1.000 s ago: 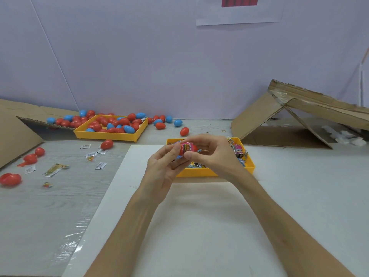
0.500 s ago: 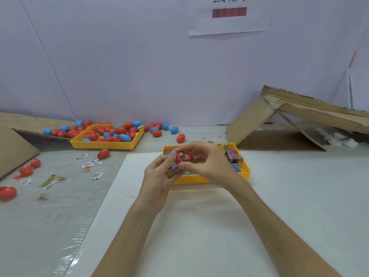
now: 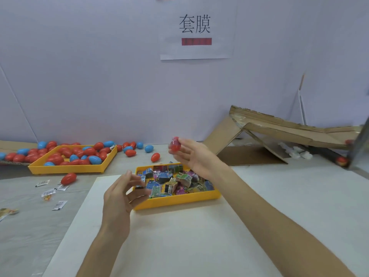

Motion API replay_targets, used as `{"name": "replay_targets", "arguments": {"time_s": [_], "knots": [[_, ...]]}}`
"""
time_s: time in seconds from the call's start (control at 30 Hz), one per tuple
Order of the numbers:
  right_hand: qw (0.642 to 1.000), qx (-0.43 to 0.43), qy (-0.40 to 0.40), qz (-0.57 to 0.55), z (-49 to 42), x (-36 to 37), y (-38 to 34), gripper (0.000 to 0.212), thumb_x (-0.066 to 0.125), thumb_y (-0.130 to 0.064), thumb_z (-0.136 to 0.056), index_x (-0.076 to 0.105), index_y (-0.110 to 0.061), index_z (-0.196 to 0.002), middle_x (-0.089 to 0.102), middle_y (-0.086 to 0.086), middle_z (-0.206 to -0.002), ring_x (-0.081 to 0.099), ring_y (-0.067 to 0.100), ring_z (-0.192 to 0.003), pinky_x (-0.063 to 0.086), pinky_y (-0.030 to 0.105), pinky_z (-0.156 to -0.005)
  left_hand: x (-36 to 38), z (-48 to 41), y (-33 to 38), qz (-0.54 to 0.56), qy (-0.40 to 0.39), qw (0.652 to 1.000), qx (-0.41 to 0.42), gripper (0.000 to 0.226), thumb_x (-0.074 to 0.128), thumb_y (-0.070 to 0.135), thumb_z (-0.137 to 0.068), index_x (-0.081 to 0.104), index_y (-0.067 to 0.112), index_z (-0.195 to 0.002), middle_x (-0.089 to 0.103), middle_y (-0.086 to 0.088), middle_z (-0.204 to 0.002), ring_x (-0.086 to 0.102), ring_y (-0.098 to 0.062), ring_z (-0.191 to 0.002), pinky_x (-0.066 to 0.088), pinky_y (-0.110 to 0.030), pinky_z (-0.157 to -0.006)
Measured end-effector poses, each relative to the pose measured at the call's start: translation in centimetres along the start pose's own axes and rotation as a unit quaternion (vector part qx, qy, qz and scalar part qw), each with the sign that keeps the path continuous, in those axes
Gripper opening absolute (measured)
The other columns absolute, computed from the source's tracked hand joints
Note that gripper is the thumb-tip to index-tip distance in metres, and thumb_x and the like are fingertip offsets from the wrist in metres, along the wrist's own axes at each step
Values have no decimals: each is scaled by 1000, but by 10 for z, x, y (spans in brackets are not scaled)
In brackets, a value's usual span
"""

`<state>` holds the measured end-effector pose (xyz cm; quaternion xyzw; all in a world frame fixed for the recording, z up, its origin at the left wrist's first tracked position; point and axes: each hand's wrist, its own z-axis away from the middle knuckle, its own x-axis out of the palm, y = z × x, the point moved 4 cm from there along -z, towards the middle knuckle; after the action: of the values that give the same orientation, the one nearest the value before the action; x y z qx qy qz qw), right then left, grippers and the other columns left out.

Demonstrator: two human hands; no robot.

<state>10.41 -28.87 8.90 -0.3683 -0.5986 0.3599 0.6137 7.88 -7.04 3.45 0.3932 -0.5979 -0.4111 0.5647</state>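
Red egg [image 3: 175, 144] is pinched by right hand [image 3: 194, 156], apart from the relaxed, empty left hand [image 3: 120, 196].

blurry fingers [image 3: 139, 181] of left hand [image 3: 119, 198]

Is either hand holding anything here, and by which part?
The right hand pinches a red egg at its right side with the fingers; the left hand holds nothing.

Bright, even, diffuse light fills the scene; shadows are faint and soft, a thin shade lying along the near edge of the yellow tray [image 3: 179, 201]; motion blur smears the left hand [image 3: 121, 196]; the red egg [image 3: 175, 144] in the right hand [image 3: 196, 156] looks soft; wide-angle distortion bends the desk [image 3: 24, 236] toward its right edge, where a dark object [image 3: 359, 144] is blurred.
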Motion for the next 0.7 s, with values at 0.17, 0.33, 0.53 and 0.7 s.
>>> {"name": "replay_targets", "arguments": {"time_s": [0.17, 0.33, 0.53, 0.7], "knots": [[912, -154, 102, -365, -17, -58, -98, 45, 48, -23, -105, 41, -3, -145, 63, 24, -128, 66, 34, -110, 56, 41, -92, 4, -1, -1, -5, -6, 1000, -8, 34, 50, 33, -103, 68, 9, -88, 68, -6, -75, 72, -26, -68, 59, -38, -68], [967, -109, 136, -185, 1, -76, -50, 29, 48, -19, -104, 52, -6, -129, 72, 15, -109, 74, 27, -91, 59, 34, -78, 6, 0, -1, -70, 3, 997, 19, 38, 46, 30, -105, 69, 8, -85, 70, -6, -73, 72, -25, -68, 55, -33, -61], [963, -158, 211, 61, 26, -85, -1, 27, 43, 0, -101, 69, -6, -98, 67, 5, -69, 61, 18, -62, 54, 26, -59, 9, 5, 1, -254, 50, 952, 164, 37, 53, 20, -103, 72, 18, -71, 71, -1, -73, 65, -14, -72, 51, -35, -66], [894, -221, 190, 340, 33, -68, 8, 29, 51, 1, -96, 72, -15, -85, 67, 1, -65, 58, 13, -57, 49, 24, -56, 12, 6, -1, -338, 16, 922, 190, 33, 56, 21, -101, 72, 25, -73, 68, 11, -71, 63, -8, -73, 52, -34, -70]]}}
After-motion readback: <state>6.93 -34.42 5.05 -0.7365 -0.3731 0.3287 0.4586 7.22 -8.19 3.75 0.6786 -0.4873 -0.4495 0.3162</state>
